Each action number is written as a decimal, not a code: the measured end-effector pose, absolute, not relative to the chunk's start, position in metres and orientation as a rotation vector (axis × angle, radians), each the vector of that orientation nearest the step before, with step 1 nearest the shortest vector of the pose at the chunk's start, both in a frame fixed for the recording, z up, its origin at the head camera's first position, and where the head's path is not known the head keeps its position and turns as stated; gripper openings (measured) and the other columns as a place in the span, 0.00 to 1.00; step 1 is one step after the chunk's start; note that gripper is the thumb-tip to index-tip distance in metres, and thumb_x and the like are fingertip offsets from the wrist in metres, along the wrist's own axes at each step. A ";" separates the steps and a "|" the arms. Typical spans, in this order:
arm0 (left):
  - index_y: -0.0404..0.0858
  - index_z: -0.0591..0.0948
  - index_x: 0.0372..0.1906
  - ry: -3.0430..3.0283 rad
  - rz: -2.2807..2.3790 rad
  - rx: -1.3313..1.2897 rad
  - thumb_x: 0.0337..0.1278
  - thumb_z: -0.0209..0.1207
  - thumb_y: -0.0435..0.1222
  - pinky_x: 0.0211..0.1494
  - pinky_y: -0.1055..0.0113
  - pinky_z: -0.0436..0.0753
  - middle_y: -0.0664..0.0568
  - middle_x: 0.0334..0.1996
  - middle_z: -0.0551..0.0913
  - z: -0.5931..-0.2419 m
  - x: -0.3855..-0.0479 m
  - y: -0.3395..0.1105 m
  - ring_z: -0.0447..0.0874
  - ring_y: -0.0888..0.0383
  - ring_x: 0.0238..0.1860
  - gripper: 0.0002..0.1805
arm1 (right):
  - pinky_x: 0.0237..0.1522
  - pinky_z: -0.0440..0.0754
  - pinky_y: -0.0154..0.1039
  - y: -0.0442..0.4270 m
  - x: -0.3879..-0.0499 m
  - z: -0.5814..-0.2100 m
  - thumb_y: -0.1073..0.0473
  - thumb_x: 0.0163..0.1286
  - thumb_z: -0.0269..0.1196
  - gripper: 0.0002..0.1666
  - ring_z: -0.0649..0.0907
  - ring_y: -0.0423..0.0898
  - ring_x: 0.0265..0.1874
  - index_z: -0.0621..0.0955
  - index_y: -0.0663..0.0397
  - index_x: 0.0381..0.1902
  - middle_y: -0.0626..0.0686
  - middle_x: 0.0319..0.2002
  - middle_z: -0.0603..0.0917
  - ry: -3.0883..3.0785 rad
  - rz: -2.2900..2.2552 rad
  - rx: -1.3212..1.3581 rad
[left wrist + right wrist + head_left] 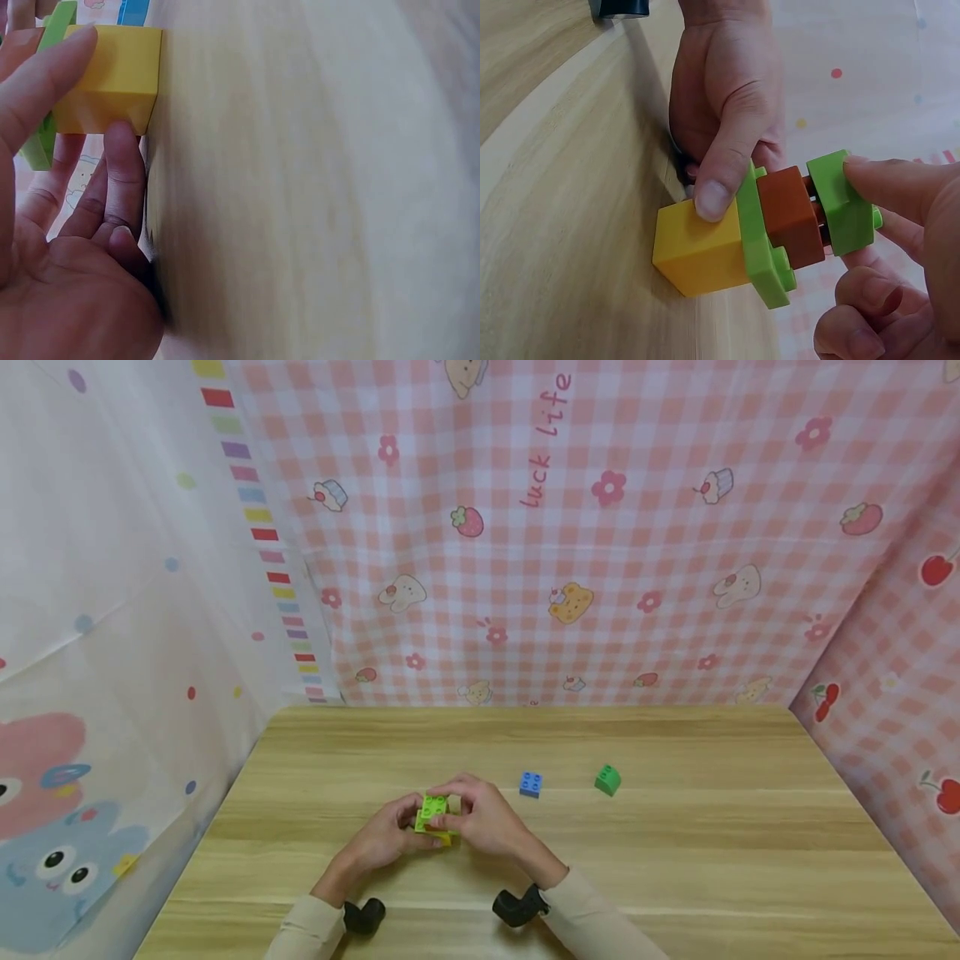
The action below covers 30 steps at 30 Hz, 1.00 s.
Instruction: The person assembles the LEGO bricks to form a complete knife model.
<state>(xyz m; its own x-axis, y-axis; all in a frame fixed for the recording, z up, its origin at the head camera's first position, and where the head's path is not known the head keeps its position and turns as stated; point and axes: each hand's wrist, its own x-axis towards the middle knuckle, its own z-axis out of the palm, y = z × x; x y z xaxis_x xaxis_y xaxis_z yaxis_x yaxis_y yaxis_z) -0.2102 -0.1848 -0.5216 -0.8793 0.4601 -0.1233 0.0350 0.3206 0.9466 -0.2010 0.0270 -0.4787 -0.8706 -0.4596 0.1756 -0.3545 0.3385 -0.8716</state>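
A small stack of toy building blocks stands on the table between the two hands. At its base is a yellow block [705, 251], which my left hand [382, 837] grips with thumb and fingers. Above it come a thin lime-green plate [756, 240] and a brown block [791, 221]. My right hand [487, 817] pinches a lime-green block [842, 206] at the top. In the right wrist view a gap with studs shows between this block and the brown one, so it is not fully pressed down.
A blue block [531, 784] and a green block with a curved side [607, 780] lie on the wooden table [712, 860], to the right of the hands. Patterned cloth [600, 552] hangs behind the table and along both sides.
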 end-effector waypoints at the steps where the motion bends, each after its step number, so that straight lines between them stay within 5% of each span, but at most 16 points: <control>1: 0.38 0.78 0.44 2.216 1.583 0.442 0.49 0.73 0.35 0.52 0.59 0.72 0.49 0.42 0.83 -0.522 -0.210 -0.185 0.79 0.53 0.46 0.19 | 0.27 0.69 0.29 0.027 -0.201 -0.479 0.56 0.61 0.72 0.20 0.71 0.37 0.25 0.85 0.49 0.52 0.45 0.46 0.82 2.490 -1.576 -0.766; 30: 0.38 0.77 0.44 2.210 1.580 0.467 0.50 0.73 0.36 0.53 0.58 0.72 0.48 0.44 0.83 -0.522 -0.210 -0.185 0.79 0.52 0.47 0.19 | 0.26 0.70 0.28 0.028 -0.200 -0.483 0.57 0.63 0.70 0.21 0.71 0.35 0.24 0.84 0.51 0.54 0.48 0.47 0.82 2.527 -1.547 -0.805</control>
<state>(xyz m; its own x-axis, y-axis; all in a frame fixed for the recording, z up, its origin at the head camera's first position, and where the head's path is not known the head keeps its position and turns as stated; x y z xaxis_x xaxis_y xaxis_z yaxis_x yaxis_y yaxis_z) -0.2104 -0.1847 -0.5217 -0.8716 0.4768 -0.1140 0.0465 0.3118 0.9490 -0.2004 0.0278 -0.4833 -0.8603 -0.4666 0.2054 -0.3952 0.3556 -0.8470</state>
